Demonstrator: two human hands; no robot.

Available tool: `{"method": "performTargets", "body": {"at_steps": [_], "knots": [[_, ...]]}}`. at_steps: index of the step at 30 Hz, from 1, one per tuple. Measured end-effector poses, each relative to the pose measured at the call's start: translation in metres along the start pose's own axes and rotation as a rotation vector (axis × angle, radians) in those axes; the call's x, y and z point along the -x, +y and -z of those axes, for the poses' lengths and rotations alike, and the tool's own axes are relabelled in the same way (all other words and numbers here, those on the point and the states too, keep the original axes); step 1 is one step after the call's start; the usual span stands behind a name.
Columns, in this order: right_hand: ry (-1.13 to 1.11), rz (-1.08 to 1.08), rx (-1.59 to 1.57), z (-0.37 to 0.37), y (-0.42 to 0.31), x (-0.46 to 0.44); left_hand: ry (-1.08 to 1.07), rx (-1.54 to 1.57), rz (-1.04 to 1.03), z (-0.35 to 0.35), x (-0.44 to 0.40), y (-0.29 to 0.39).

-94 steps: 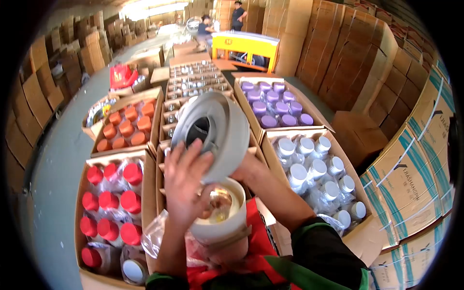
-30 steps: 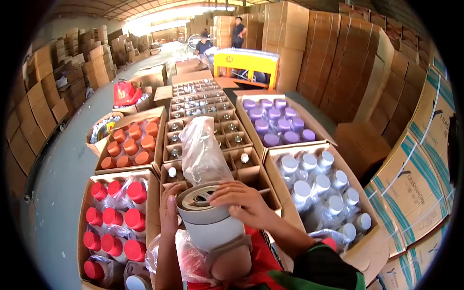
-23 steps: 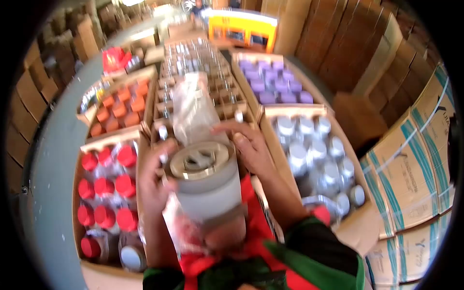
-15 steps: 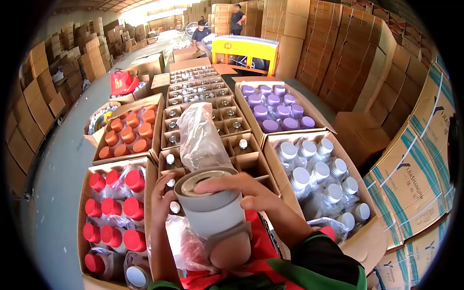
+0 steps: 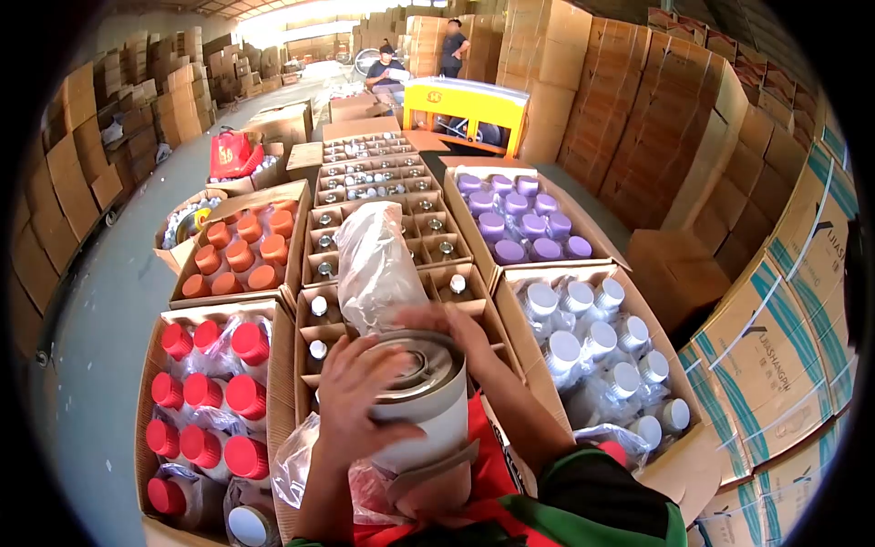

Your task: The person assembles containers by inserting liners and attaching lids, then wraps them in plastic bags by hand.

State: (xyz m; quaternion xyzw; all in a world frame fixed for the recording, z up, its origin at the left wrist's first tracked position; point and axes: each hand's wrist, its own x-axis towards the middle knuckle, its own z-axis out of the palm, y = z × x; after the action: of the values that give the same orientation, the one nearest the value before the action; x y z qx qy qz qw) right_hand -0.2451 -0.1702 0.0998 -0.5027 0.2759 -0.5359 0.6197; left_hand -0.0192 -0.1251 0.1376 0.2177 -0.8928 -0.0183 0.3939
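A large pale grey vacuum flask (image 5: 424, 433) stands upright against my body, with a metallic, ringed top and a darker band low on it. My left hand (image 5: 360, 387) is at the near-left side of the top, its fingers spread over the rim and slightly blurred. Along the far right rim lies my right hand (image 5: 456, 328), fingers stretched out and smeared. Just beyond the flask, a clear plastic bag (image 5: 375, 260) stands up out of a divided carton (image 5: 499, 310). Crumpled clear plastic (image 5: 296, 460) lies left of the flask.
Cartons of flasks flank me: red caps (image 5: 246, 397) and orange caps (image 5: 241, 255) left, purple caps (image 5: 533, 225) and white caps (image 5: 597, 342) right. Beyond are a yellow machine (image 5: 465, 105) and two people (image 5: 383, 68). Stacked cartons (image 5: 766, 365) line the right.
My left hand has moved from the flask's left side up over its top. My right hand has shifted from the top to the far rim, and the flask's top now shows more.
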Motion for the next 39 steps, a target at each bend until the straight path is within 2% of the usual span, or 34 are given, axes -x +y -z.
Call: {"method": "performTargets", "body": {"at_steps": [2,3,4,6,7,8,9,10,11,12,13,14,15,17,18,19,20,22,24,25,26,28,29,30,32,33,34,36,39], "knots": [[-0.312,0.311,0.795,-0.018,-0.034,0.021,0.278,0.72,0.406,-0.032,0.033,-0.047],[-0.477,0.429,0.757,-0.027,-0.056,0.033,0.363,0.97,0.591,-0.031,0.038,-0.046],[-0.473,0.432,0.752,-0.025,-0.051,0.033,0.38,0.858,0.598,-0.033,0.045,-0.057],[-0.18,0.209,0.13,-0.01,-0.033,0.027,0.384,0.64,0.452,-0.034,0.042,-0.043],[-0.019,0.168,0.249,0.0,-0.026,0.014,0.272,0.389,0.293,-0.019,0.023,-0.022],[-0.017,0.161,0.249,-0.003,-0.017,0.014,0.16,0.141,0.135,-0.004,0.002,0.003],[0.048,0.083,0.071,-0.009,-0.008,0.014,0.116,0.011,0.151,-0.002,-0.009,0.023],[0.103,0.006,-0.107,-0.011,-0.001,0.01,0.114,0.063,0.153,-0.01,-0.003,0.016],[-0.051,0.09,0.019,-0.001,0.009,0.003,0.168,0.222,0.175,-0.018,0.01,-0.005],[-0.076,0.171,0.4,-0.009,0.001,0.009,0.205,0.382,0.195,-0.022,0.028,-0.029],[-0.102,0.177,0.551,-0.019,-0.009,0.016,0.267,0.713,0.273,-0.027,0.038,-0.039],[-0.124,0.182,0.706,-0.025,-0.016,0.022,0.249,0.808,0.286,-0.028,0.041,-0.042],[-0.117,0.184,0.703,-0.02,-0.014,0.023,0.226,0.701,0.275,-0.023,0.036,-0.035],[-0.092,0.167,0.449,-0.006,-0.007,0.018,0.205,0.594,0.266,-0.012,0.021,-0.017],[-0.107,0.187,0.318,-0.004,-0.009,0.012,0.165,0.413,0.242,-0.007,0.013,-0.01],[-0.07,0.128,0.124,0.006,0.001,0.006,0.124,0.234,0.215,-0.004,0.004,-0.001],[-0.032,0.065,-0.068,0.015,0.011,-0.001,0.119,0.236,0.214,0.0,-0.005,0.013],[0.013,0.051,-0.114,0.009,0.011,-0.009,0.041,0.047,0.183,0.001,-0.023,0.039],[-0.049,-0.056,-0.419,-0.008,0.004,-0.011,0.027,-0.044,0.186,-0.006,-0.022,0.039],[-0.083,-0.015,-0.217,-0.006,0.002,-0.004,0.053,0.068,0.173,-0.013,-0.014,0.021],[-0.09,-0.011,-0.235,-0.001,0.0,-0.002,0.07,0.178,0.163,-0.015,-0.006,0.005],[-0.224,0.056,0.188,0.001,-0.004,0.002,0.047,0.302,0.143,-0.009,0.004,-0.01],[-0.181,0.059,0.263,-0.001,-0.007,0.008,0.101,0.38,0.143,-0.008,0.007,-0.009],[-0.205,0.039,0.185,-0.003,-0.013,0.011,0.161,0.456,0.13,-0.008,0.006,-0.009],[-0.415,0.169,0.226,-0.012,-0.034,0.02,0.353,1.297,0.53,-0.03,0.019,-0.023],[-0.492,0.095,0.288,-0.022,-0.049,0.026,0.343,1.426,0.843,-0.045,0.022,-0.034],[-0.567,0.093,0.398,-0.032,-0.058,0.032,0.357,1.552,0.922,-0.059,0.03,-0.041],[-0.756,0.194,0.796,-0.052,-0.078,0.035,0.387,1.67,0.946,-0.075,0.031,-0.035],[-0.842,0.312,0.914,-0.069,-0.09,0.039,0.412,1.649,0.93,-0.08,0.024,-0.02]]}}
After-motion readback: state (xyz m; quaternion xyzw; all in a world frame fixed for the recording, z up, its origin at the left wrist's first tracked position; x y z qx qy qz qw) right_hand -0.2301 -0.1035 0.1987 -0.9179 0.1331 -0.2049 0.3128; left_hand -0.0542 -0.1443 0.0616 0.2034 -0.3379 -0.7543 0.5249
